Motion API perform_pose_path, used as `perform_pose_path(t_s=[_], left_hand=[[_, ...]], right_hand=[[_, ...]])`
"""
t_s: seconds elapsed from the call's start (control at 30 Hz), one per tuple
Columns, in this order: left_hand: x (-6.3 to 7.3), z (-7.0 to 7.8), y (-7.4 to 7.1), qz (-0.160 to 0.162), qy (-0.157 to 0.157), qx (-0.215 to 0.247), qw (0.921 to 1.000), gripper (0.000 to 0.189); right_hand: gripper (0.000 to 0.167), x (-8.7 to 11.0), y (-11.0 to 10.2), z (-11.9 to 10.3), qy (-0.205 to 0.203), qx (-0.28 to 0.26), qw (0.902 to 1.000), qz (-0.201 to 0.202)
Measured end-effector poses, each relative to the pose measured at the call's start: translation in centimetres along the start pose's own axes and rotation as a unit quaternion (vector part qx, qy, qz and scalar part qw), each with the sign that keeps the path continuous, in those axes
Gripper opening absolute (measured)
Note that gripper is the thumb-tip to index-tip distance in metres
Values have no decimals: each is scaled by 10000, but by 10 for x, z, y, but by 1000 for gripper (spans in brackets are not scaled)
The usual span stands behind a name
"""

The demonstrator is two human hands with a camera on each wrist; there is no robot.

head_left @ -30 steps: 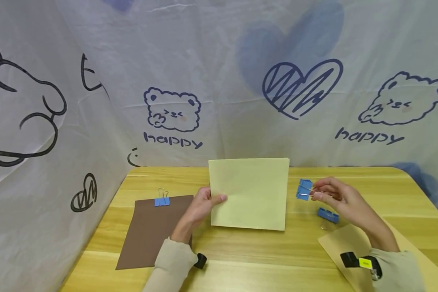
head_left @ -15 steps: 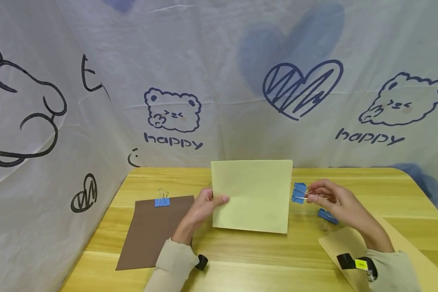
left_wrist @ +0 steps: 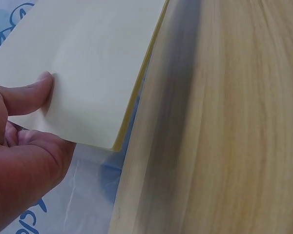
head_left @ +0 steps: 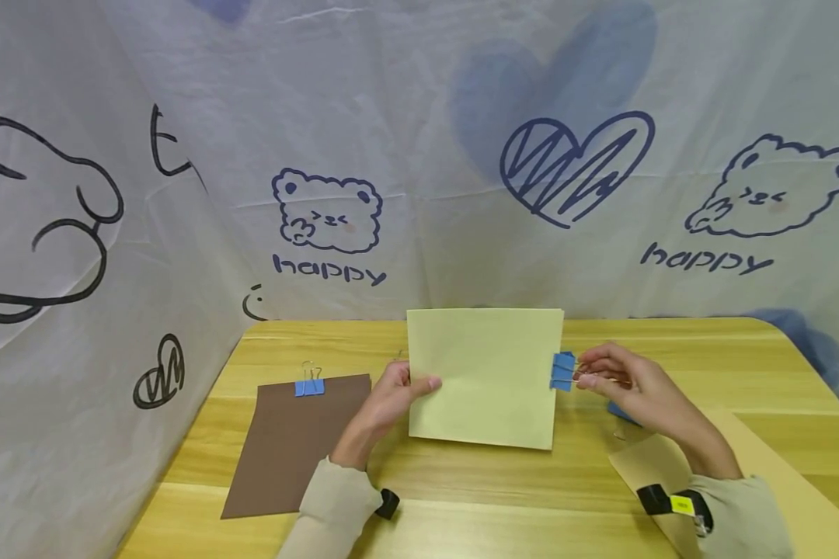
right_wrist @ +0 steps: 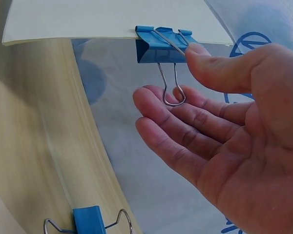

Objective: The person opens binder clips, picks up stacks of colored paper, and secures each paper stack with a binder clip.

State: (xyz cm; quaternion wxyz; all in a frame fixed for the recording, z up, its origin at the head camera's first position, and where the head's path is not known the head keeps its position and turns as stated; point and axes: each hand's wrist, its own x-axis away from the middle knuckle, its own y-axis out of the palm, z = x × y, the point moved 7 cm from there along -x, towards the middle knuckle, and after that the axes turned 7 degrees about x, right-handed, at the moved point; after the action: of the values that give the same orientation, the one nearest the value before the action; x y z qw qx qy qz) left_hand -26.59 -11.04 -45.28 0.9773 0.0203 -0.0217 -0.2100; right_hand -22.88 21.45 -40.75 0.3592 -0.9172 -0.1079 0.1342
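My left hand [head_left: 393, 394] holds a stack of pale yellow paper [head_left: 489, 380] upright at its left edge, thumb across the front and fingers behind. In the left wrist view the thumb lies flat on the sheet [left_wrist: 93, 63], and the stack's edge shows several layers. At the stack's right edge sits a blue binder clip [head_left: 563, 371]. My right hand [head_left: 625, 380] has this clip by its wire handles. In the right wrist view the clip [right_wrist: 161, 48] overlaps the paper edge, with the thumb at the upper handle and fingertips beside the lower one.
On the wooden table [head_left: 475, 505], a brown sheet [head_left: 294, 442] with a blue binder clip [head_left: 310, 387] lies at left. Another blue clip [right_wrist: 89, 220] lies below my right hand. A tan sheet [head_left: 762, 458] lies under the right forearm. A printed cloth [head_left: 419, 140] hangs behind.
My right hand has moved left, bringing the binder clip from beside the paper stack onto its right edge. The stack in my left hand has shifted slightly right.
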Motion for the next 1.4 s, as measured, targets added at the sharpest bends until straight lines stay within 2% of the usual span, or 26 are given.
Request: perform_pose_path(t_s=[0.5,0.93,1.4], left_hand=[[0,-4,0,18,-112,65,9999,26],[-1,-5,4,-91,-137,166,9997,27],[-2,-7,3,-157,-177,13,9997,28]], right_hand=[[35,-2,5,-6,126,95,9999,-32],[28,-2,7,-7,16,17,9999,-100],[39,-2,6,-9,155,-132,9998,-87]])
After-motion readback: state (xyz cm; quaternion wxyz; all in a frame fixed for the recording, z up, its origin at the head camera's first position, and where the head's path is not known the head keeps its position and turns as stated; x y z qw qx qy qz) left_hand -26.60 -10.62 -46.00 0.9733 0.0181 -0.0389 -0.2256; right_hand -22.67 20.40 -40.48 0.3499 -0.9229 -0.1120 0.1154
